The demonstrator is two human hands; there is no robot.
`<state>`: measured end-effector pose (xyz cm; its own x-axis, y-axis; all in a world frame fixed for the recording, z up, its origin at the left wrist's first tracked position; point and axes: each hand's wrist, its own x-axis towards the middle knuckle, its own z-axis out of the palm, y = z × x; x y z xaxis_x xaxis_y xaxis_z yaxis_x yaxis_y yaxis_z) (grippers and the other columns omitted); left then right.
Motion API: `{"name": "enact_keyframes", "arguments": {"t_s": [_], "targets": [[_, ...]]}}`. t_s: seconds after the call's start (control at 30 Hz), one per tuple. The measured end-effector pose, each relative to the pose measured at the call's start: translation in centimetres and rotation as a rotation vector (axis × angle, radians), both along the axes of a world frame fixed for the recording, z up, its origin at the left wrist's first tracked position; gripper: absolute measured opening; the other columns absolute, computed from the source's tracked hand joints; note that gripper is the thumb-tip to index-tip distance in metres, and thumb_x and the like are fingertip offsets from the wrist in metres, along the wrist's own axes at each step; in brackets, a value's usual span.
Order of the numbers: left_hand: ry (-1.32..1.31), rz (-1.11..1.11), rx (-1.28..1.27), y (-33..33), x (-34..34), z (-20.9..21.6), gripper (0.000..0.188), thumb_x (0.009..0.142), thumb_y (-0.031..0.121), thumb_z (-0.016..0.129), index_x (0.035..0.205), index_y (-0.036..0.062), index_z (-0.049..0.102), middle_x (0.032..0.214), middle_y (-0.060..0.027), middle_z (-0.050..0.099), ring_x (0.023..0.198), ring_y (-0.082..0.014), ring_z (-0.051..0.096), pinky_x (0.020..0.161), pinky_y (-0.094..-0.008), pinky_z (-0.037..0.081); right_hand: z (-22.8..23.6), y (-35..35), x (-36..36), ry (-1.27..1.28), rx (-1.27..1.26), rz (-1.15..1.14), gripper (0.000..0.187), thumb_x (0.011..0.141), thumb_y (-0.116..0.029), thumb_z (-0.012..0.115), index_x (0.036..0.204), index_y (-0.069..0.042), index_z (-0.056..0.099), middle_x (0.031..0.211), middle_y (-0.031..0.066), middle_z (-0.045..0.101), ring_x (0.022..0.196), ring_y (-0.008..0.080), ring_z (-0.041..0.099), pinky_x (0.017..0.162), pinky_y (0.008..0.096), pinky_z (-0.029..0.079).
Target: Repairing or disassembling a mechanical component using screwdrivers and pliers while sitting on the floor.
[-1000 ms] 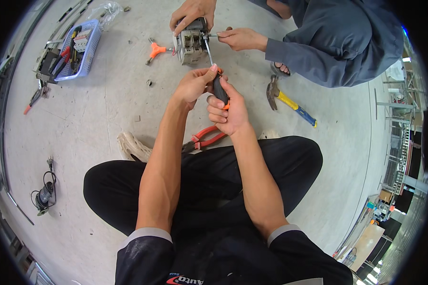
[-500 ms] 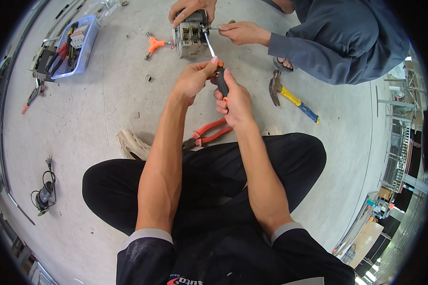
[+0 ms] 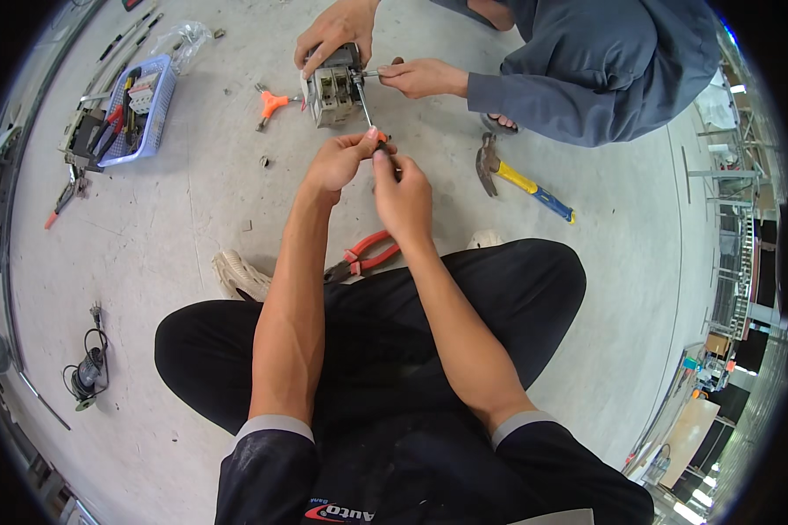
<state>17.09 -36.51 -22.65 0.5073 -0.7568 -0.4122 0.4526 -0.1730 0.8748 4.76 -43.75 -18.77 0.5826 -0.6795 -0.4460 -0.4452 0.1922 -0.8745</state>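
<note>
My right hand (image 3: 403, 197) is closed round a screwdriver's dark handle, which its fingers mostly hide. My left hand (image 3: 334, 166) pinches the screwdriver (image 3: 365, 111) at the orange front of its handle. The shaft runs up to the right side of a boxy grey electrical unit (image 3: 333, 92) with open slots. A co-worker's hand (image 3: 340, 28) steadies that unit from above. The co-worker's other hand (image 3: 420, 79) holds a slim metal tool (image 3: 372, 73) against the same side, beside the screwdriver tip. Exact contact at the tip is too small to tell.
An orange three-armed wrench (image 3: 274, 106) lies left of the unit, a yellow-and-blue hammer (image 3: 525, 182) to the right. Red-handled pliers (image 3: 359, 258) rest by my legs. At left are a blue basket of tools (image 3: 155, 118) and a corded power tool (image 3: 87, 372).
My right hand has shifted up and left along the screwdriver, its fingers now covering most of the handle. The whole view has shifted slightly. The co-worker still holds the unit and metal tool.
</note>
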Motion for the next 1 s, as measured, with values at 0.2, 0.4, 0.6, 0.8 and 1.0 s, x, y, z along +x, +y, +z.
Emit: {"name": "enact_keyframes", "arguments": {"t_s": [0.2, 0.4, 0.6, 0.8, 1.0], "targets": [[-0.007, 0.046, 0.06, -0.6, -0.4, 1.7, 0.041, 0.099, 0.041, 0.068, 0.105, 0.0014, 0.077, 0.096, -0.0032, 0.075, 0.087, -0.0116, 0.062, 0.084, -0.0297, 0.048, -2.7, 0.1, 0.1, 0.159, -0.905, 0.11, 0.027, 0.095, -0.034, 0.068, 0.097, -0.007, 0.063, 0.066, 0.0014, 0.058, 0.047, 0.011, 0.052, 0.041, 0.0262, 0.037], [-0.094, 0.052, 0.1, -0.7, 0.0, 2.0, 0.043, 0.098, 0.041, 0.069, 0.1, -0.0011, 0.077, 0.094, -0.0042, 0.075, 0.084, -0.0116, 0.063, 0.08, -0.0294, 0.05, -0.4, -1.4, 0.7, 0.045, 0.169, 0.169, 0.023, 0.093, -0.03, 0.069, 0.092, -0.008, 0.06, 0.066, 0.0002, 0.056, 0.044, 0.0087, 0.046, 0.038, 0.0261, 0.031], [-0.061, 0.011, 0.126, 0.1, 0.9, 2.7, 0.044, 0.099, 0.04, 0.069, 0.109, -0.0031, 0.074, 0.099, -0.0074, 0.076, 0.089, -0.013, 0.065, 0.083, -0.0306, 0.051, -0.2, -2.0, 0.6, -0.137, 0.693, 0.171, 0.017, 0.091, -0.024, 0.068, 0.092, -0.008, 0.061, 0.068, -0.0011, 0.056, 0.046, 0.0071, 0.045, 0.039, 0.0256, 0.029], [-0.147, -0.042, 0.044, 0.0, 1.2, 1.1, 0.04, 0.099, 0.038, 0.069, 0.106, 0.0002, 0.076, 0.097, -0.0033, 0.075, 0.089, -0.0115, 0.063, 0.087, -0.0313, 0.049, -1.3, -0.1, 0.6, -0.062, 0.05, 0.045, 0.023, 0.092, -0.026, 0.068, 0.098, -0.004, 0.064, 0.071, 0.0059, 0.063, 0.047, 0.019, 0.055, 0.044, 0.0337, 0.042], [-0.161, 0.038, 0.061, -0.9, -0.3, 1.2, 0.037, 0.099, 0.04, 0.069, 0.109, 0.005, 0.078, 0.094, 0.0018, 0.073, 0.09, -0.0095, 0.059, 0.092, -0.0314, 0.045, -1.5, 0.4, 0.2, 0.006, -0.943, 0.074, 0.031, 0.095, -0.031, 0.068, 0.092, -0.001, 0.064, 0.079, 0.0232, 0.068, 0.07, 0.0462, 0.064, 0.062, 0.0502, 0.049]]}}
